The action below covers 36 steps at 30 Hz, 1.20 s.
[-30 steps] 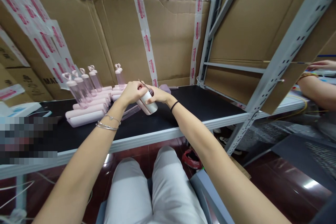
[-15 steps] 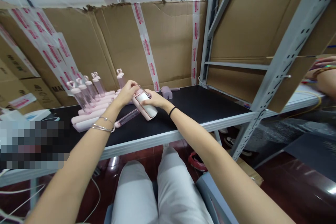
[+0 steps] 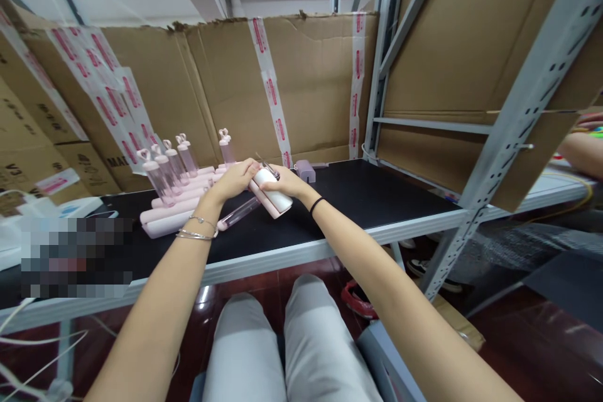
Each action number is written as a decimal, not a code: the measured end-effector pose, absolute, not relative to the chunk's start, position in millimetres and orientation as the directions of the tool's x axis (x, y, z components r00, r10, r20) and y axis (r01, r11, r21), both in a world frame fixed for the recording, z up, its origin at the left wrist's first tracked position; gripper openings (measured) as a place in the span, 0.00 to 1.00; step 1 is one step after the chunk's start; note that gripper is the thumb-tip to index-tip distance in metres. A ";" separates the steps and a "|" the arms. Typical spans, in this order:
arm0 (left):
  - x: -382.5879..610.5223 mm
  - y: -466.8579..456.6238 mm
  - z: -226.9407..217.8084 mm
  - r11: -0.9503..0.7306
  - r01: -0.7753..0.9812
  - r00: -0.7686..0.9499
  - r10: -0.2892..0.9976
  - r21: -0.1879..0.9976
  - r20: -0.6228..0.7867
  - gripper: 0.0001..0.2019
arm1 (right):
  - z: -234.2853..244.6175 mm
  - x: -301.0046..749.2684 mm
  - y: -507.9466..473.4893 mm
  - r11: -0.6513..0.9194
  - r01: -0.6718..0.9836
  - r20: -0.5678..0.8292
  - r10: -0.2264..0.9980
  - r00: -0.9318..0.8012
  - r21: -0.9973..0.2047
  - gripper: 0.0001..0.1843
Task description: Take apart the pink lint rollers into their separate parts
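Over the black tabletop [image 3: 358, 207] I hold a pink-and-white elongated casing [image 3: 277, 201] at a tilt. My left hand [image 3: 238, 179] is closed around its far, pink end. My right hand [image 3: 288, 182] grips its white side, thumb laid across. A thin, dark metal piece [image 3: 270, 169] shows by the right fingers; I cannot tell what it is or how it is held. Just left of the casing lies a clear pinkish tube [image 3: 240, 212] with a loop end. Further left, several pink units [image 3: 172, 213] lie in a row, with clear capped tubes [image 3: 160, 182] standing up from them.
A purple block [image 3: 305, 171] lies behind my right hand. White chargers and cables [image 3: 35, 217] sit at the left. Cardboard [image 3: 320, 88] walls the back; a metal shelf upright [image 3: 509, 119] rises at the right. Beyond it, another person's arm [image 3: 586, 144] is visible.
The view has shifted, so the scene sits slightly right and lower. The casing has rolled a little in my hands, its white side now appearing narrower. Both hands keep their hold.
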<state>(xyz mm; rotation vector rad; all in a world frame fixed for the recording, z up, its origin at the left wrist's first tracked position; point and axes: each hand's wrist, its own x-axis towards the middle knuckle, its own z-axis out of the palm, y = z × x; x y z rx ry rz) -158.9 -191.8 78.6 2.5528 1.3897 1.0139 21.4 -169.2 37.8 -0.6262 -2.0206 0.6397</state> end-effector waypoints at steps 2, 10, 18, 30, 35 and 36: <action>-159.0 -189.0 76.6 -0.574 0.752 0.361 0.770 0.325 0.526 0.23 | 38.8 20.2 -166.8 0.736 0.197 0.599 0.652 -0.465 -0.648 0.25; -155.5 -173.4 72.1 -0.585 0.747 0.350 0.750 0.316 0.562 0.18 | 36.8 18.5 -156.2 0.634 0.156 0.524 0.732 -0.435 -0.757 0.21; -166.9 -139.8 39.0 -0.478 0.679 0.210 0.854 0.557 0.476 0.20 | 26.9 22.4 -148.8 0.471 -0.168 0.484 0.874 -0.047 -0.866 0.24; -155.3 -160.7 35.4 -0.422 0.294 0.058 0.903 0.857 0.425 0.27 | 22.9 34.0 -148.1 0.348 -0.096 0.330 0.929 0.169 -0.932 0.27; -146.6 -162.8 29.8 -0.431 0.370 0.145 0.902 0.823 0.408 0.23 | 23.1 33.3 -148.4 0.344 -0.173 0.309 0.929 0.202 -0.923 0.21; -144.7 -163.3 28.7 -0.440 0.383 0.166 0.898 0.812 0.408 0.22 | 23.8 32.7 -149.7 0.338 -0.194 0.300 0.933 0.198 -0.921 0.19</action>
